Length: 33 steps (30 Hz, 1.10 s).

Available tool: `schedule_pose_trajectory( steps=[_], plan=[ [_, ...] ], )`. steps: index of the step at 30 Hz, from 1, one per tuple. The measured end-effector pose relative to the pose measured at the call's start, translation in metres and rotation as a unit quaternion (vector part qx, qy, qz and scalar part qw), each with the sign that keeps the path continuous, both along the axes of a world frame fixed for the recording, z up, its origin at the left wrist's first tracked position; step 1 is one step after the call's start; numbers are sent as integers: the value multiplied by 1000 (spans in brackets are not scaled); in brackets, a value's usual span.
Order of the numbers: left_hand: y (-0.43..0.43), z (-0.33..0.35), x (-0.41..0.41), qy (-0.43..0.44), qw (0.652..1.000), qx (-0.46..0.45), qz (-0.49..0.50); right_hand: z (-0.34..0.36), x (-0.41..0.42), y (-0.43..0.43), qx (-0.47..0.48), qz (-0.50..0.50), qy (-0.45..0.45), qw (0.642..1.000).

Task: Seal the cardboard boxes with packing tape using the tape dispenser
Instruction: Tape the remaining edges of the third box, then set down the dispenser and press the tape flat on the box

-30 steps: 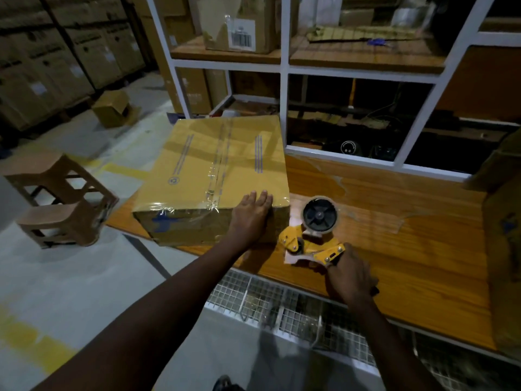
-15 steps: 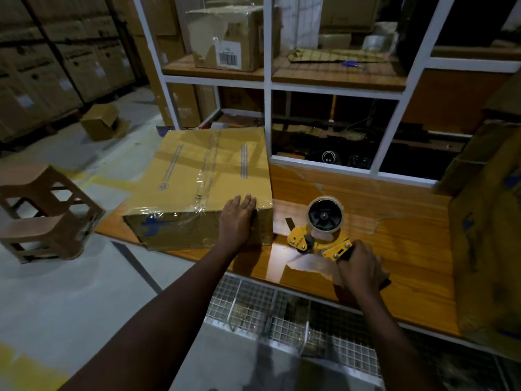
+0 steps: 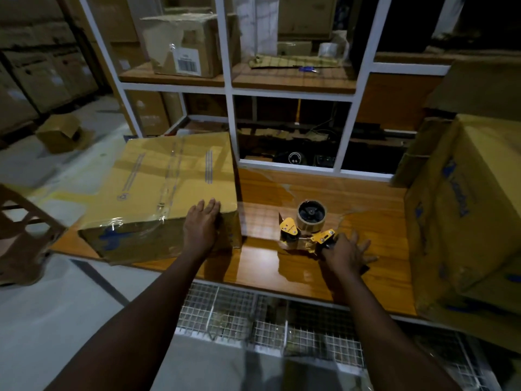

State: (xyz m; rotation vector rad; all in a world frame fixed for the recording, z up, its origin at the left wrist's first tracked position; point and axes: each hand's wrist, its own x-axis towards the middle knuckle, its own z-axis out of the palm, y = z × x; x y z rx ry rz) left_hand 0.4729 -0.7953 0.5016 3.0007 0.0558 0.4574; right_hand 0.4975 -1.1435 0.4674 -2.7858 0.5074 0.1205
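The yellow-brown cardboard box with clear tape along its top seam [image 3: 158, 193] sits at the left end of the glossy orange wooden table [image 3: 324, 187]. The left hand [image 3: 201, 225] lies flat on its near right corner, fingers straight and together. Just beside the box stands the yellow tape dispenser with its brown roll [image 3: 303, 227]. The right hand [image 3: 345, 251] rests over its handle, fingers splayed, not curled round it. Another large printed cardboard box [image 3: 465, 207] stands at the table's right end.

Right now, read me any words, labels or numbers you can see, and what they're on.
Nothing can be read.
Barcode label on the shelf box: too small.
Blue print on the right box: blurred.
Print on the taped box: blurred.
Lettering on the tape dispenser: too small.
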Motion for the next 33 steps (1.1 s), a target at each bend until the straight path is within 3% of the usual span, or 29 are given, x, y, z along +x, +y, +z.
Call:
schedule_pose_trajectory(
  steps=[10, 13, 16, 19, 23, 27, 30, 33],
  plan=[
    [-1, 0, -1, -6, 1000, 11, -10, -22, -3, 4, -27, -4, 52, 998],
    [-2, 4, 0, 19, 1000, 12, -15, -13, -3, 11, 23, -26, 52, 998],
    [8, 12, 0, 11, 999, 22, -46, 5, -6, 41, 73, -12, -11, 997],
    [27, 24, -9, -40, 996, -26, -69, 32, -8, 96, 68, 51, -95, 992],
    [85, 44, -29, -110, 986, -114, -56, 70, -7, 185, 90, 167, -132, 973],
    [164, 60, -52, -137, 961, -235, 52, 95, -12, 283, 93, 280, -154, 943],
    [219, 59, -69, -161, 939, -277, 126, 100, -20, 347, 96, 362, -141, 916],
    [267, 46, -84, -149, 900, -346, 219, 97, -25, 398, 101, 432, -117, 888]
  ],
)
